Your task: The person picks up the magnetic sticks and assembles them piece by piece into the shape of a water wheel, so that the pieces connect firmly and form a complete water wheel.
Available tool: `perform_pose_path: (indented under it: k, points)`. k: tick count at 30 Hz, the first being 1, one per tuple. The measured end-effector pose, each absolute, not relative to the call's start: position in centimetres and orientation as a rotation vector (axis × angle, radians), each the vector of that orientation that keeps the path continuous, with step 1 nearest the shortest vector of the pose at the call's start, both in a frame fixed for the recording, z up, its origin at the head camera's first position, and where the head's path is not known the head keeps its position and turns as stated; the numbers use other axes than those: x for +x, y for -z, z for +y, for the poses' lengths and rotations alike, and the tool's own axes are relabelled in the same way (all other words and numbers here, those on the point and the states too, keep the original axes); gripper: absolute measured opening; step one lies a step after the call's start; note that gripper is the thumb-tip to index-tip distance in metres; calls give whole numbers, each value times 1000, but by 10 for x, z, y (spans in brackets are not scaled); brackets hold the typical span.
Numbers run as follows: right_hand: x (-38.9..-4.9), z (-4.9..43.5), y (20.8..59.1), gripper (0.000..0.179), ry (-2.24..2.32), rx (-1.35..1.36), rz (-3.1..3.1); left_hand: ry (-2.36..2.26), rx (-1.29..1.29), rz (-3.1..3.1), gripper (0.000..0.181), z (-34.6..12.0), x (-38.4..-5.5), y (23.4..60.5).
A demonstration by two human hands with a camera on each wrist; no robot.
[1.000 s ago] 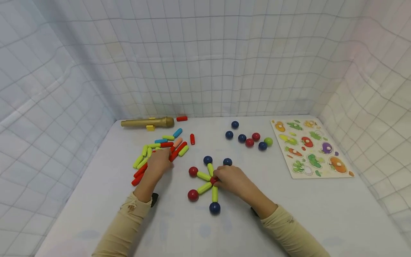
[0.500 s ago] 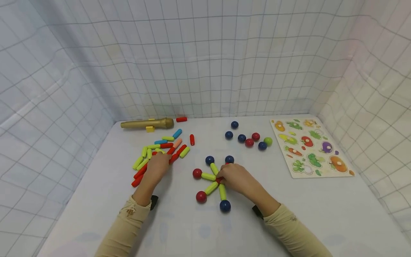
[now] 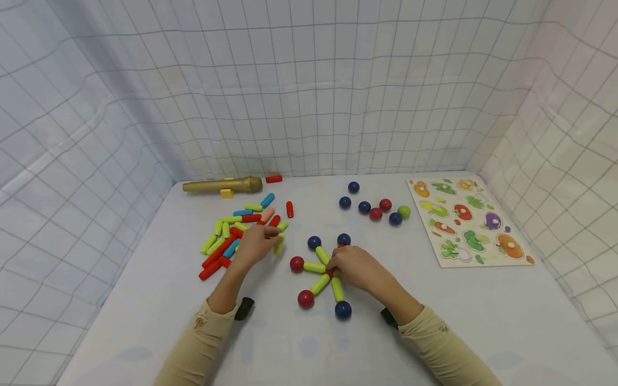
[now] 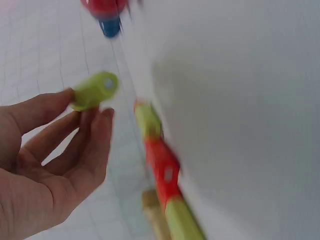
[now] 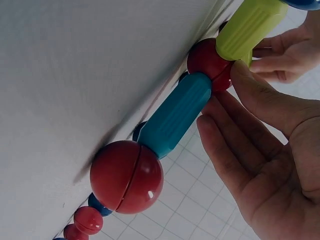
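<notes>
My left hand (image 3: 257,247) pinches a lime-green magnetic rod (image 4: 95,91) between thumb and fingertips, lifted above the pile of loose rods (image 3: 219,252). A star of magnetic rods and balls lies to its right, with lime-green rods (image 3: 320,284) running out from a central red ball (image 5: 210,65). Around that centre my right hand (image 3: 357,268) closes its thumb and fingertips, gripping the red ball. A blue rod (image 5: 176,115) tipped with a larger-looking red ball (image 5: 127,176) shows in the right wrist view; the hand hides it in the head view.
Several loose blue, red and green balls (image 3: 375,214) lie at the back right. A vegetable puzzle board (image 3: 470,222) rests on the right. Near the back wall are a gold toy microphone (image 3: 222,185) and a red rod (image 3: 273,178).
My left hand has come up and right out of the pile with a lime-green rod. Over the last second the star has shifted slightly right under my right hand.
</notes>
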State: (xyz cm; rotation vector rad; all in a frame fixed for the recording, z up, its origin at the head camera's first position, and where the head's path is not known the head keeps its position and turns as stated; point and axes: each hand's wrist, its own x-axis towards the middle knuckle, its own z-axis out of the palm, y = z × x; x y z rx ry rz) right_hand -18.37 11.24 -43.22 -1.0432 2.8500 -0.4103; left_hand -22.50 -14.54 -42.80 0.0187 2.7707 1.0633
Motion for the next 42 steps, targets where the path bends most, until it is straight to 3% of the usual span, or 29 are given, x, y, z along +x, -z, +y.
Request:
perform_pose_path:
  k: [6, 32, 42]
  points:
    - [-184, 112, 433, 17, 406, -1038, 2835, -1357, -113, 2541, 32, -120, -231, 438]
    - [-183, 112, 434, 17, 438, -1031, 2810, -985, 4, 2519, 27, -99, -242, 445]
    - [-185, 115, 434, 20, 459, -1108, 2784, -1005, 79, 2566, 46, -88, -252, 443]
